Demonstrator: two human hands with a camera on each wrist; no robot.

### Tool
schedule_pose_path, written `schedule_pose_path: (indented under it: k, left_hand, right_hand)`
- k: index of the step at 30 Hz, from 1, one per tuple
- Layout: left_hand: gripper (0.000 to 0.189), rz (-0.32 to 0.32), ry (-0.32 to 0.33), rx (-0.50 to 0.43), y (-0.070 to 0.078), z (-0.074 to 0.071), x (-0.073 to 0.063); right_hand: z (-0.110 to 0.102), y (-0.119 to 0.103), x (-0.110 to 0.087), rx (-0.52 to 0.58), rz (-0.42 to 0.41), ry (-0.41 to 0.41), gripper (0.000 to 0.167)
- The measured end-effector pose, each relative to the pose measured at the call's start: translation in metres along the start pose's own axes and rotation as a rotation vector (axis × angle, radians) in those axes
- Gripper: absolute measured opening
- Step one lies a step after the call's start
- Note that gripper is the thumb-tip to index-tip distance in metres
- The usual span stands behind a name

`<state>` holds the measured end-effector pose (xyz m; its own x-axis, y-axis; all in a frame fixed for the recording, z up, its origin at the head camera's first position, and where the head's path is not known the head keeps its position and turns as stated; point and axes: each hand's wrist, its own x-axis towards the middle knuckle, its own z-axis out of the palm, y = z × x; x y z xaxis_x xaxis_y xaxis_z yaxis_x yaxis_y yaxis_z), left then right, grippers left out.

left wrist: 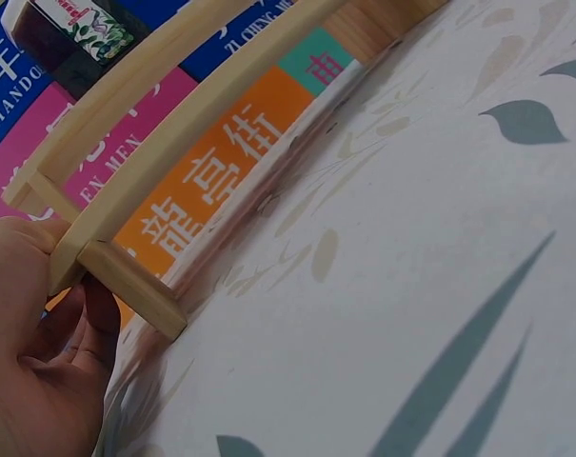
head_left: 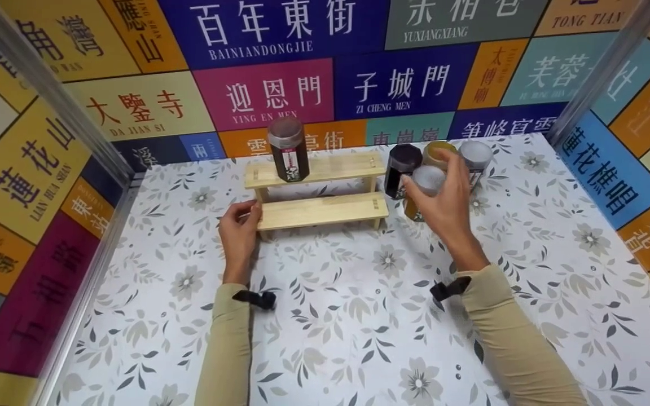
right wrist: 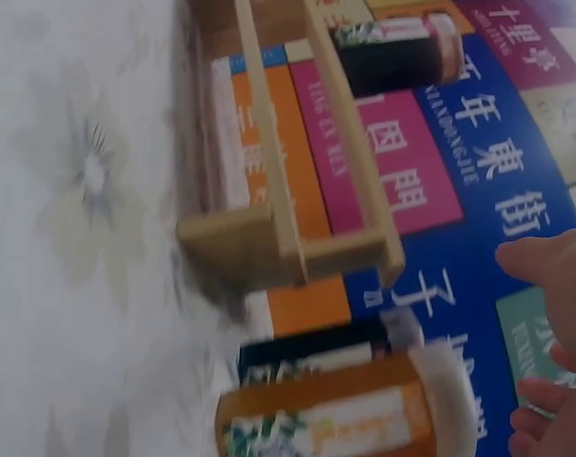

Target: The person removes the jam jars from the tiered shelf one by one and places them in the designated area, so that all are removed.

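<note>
A two-step wooden rack [head_left: 325, 210] stands on the table; a dark jar [head_left: 289, 151] with a brownish lid is on its upper step. My left hand [head_left: 239, 228] pinches the left end of the lower step, thumb above and fingers curled below, as the left wrist view [left wrist: 49, 333] shows. Right of the rack, an amber jar [head_left: 415, 210] with a whitish lid stands in front of a dark jar [head_left: 403, 169]. Over the amber jar is my right hand [head_left: 446, 203], thumb and fingers spread; the right wrist view shows them apart from the lid.
Behind the amber jar are a yellow-lidded jar [head_left: 438, 151], partly hidden by my fingers, and another white-lidded jar [head_left: 475, 155]. A flower-patterned cloth [head_left: 347, 316] covers the table. Printed panels [head_left: 268, 93] with place names rise at the back and sides.
</note>
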<state>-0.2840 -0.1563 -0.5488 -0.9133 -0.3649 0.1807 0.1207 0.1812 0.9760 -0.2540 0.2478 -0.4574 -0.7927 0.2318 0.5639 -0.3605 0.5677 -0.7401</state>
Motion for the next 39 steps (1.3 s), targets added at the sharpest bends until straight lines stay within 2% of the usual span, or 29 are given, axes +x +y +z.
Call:
schedule_pose_path:
  k: [3, 7, 10, 15, 20, 23, 26, 32, 39]
  left_hand:
    - [0.024, -0.007, 0.001, 0.001, 0.0, -0.001, 0.0]
    - [0.024, -0.02, 0.007, -0.002, -0.003, -0.003, 0.0]
    - [0.024, -0.026, 0.008, -0.01, -0.004, -0.005, 0.0]
    - [0.023, -0.015, 0.01, -0.015, -0.003, -0.004, 0.0]
    - [0.024, -0.011, 0.004, -0.016, 0.001, -0.002, 0.0]
    - [0.026, -0.006, -0.005, -0.026, 0.002, -0.001, 0.0]
    - [0.026, 0.004, -0.006, -0.032, 0.001, -0.001, 0.001]
    - [0.025, 0.0, 0.002, -0.021, 0.0, -0.001, 0.002]
    - [0.023, -0.001, -0.006, 0.005, -0.001, 0.001, 0.002]
  right_hand:
    - [0.018, -0.019, 0.001, 0.077, -0.051, -0.014, 0.07]
    - [0.047, -0.043, 0.002, 0.138, -0.09, -0.074, 0.067]
    - [0.07, -0.058, 0.002, 0.165, -0.087, -0.133, 0.066]
    - [0.107, -0.077, 0.002, 0.227, -0.1, -0.224, 0.069]
    - [0.133, -0.092, 0.004, 0.27, -0.135, -0.295, 0.076]
    - [0.143, -0.098, 0.006, 0.268, -0.161, -0.327, 0.082]
    - [0.151, -0.102, 0.01, 0.219, -0.182, -0.344, 0.087]
    - [0.161, -0.105, 0.016, 0.144, -0.171, -0.409, 0.091]
    - [0.168, -0.099, 0.017, 0.07, -0.198, -0.371, 0.09]
